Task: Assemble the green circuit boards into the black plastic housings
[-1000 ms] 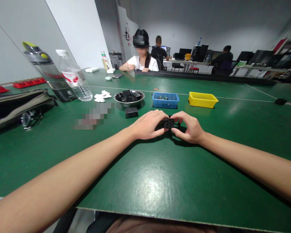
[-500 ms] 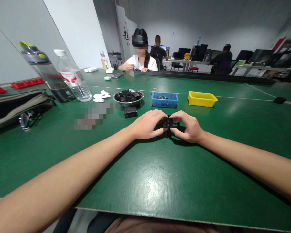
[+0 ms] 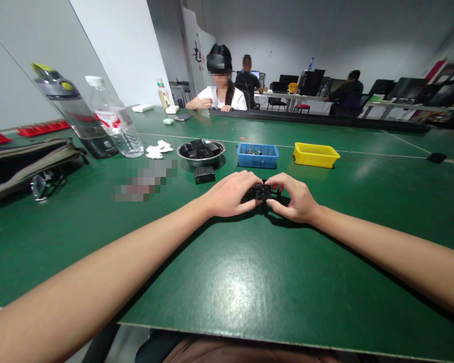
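Between my two hands is a small black plastic part (image 3: 263,191) with a patterned face turned toward me. My left hand (image 3: 236,194) grips its left side, thumb below and fingers above. On the other side, my right hand (image 3: 292,197) pinches it with thumb and fingertips. The fingers hide both ends of the part. A similar black plastic piece (image 3: 204,174) lies on the table beyond my left hand. Just behind that piece, a metal bowl (image 3: 202,161) holds several black pieces.
A blue bin (image 3: 258,160) with small parts and a yellow bin (image 3: 316,156) stand beyond my hands. On the left are a water bottle (image 3: 117,123), a grey tumbler (image 3: 75,113), crumpled tissue (image 3: 159,149) and a bag (image 3: 26,169). Across the green table (image 3: 227,272) sits a person (image 3: 221,93) wearing a headset.
Both hands keep the same grip on the black plastic part, with hardly any movement. The view shifts very slightly. Across the table, the seated person's raised hand moves a little.
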Available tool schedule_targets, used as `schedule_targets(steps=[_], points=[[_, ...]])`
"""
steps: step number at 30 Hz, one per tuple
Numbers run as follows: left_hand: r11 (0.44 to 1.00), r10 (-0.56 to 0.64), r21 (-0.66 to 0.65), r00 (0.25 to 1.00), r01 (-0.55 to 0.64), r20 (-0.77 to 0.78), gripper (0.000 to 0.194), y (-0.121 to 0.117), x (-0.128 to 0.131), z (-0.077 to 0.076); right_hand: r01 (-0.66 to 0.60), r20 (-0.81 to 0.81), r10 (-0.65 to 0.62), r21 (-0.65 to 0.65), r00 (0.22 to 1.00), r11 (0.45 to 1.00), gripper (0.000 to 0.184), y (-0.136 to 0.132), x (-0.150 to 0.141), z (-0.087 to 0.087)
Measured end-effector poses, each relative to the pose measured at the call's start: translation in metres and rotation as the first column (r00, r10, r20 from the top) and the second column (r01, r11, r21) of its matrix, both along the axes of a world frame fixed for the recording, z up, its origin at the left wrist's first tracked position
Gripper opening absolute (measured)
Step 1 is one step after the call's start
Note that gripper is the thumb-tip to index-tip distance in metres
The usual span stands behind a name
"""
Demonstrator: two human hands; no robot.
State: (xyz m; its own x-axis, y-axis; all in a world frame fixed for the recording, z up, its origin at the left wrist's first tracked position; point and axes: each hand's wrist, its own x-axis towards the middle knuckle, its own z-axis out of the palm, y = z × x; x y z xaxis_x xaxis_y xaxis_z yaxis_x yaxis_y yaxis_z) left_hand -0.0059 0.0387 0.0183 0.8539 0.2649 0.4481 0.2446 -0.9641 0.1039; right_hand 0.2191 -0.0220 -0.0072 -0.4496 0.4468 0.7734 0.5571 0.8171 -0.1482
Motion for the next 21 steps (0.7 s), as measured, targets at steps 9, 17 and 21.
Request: schedule_targets(steps=[9,17,21], points=[[1.0,0.008,-0.013,1.0,-0.008,-0.002,0.026,-0.001,0.0002,0.0008,0.003,0.013,-0.003,-0.005,1.0,1.0,0.032,0.0003,0.0004,0.0003],[1.0,0.0,0.005,1.0,0.0,0.001,0.027,-0.0003,0.0003,0.0005,0.007,0.009,-0.007,0.006,1.0,1.0,0.032,0.0004,0.0001,-0.0003],[1.0,0.002,0.005,1.0,-0.002,0.001,0.026,-0.0005,0.0002,0.0011,-0.008,0.004,0.008,0.015,1.0,1.0,0.032,0.0001,-0.0004,0.0006]])
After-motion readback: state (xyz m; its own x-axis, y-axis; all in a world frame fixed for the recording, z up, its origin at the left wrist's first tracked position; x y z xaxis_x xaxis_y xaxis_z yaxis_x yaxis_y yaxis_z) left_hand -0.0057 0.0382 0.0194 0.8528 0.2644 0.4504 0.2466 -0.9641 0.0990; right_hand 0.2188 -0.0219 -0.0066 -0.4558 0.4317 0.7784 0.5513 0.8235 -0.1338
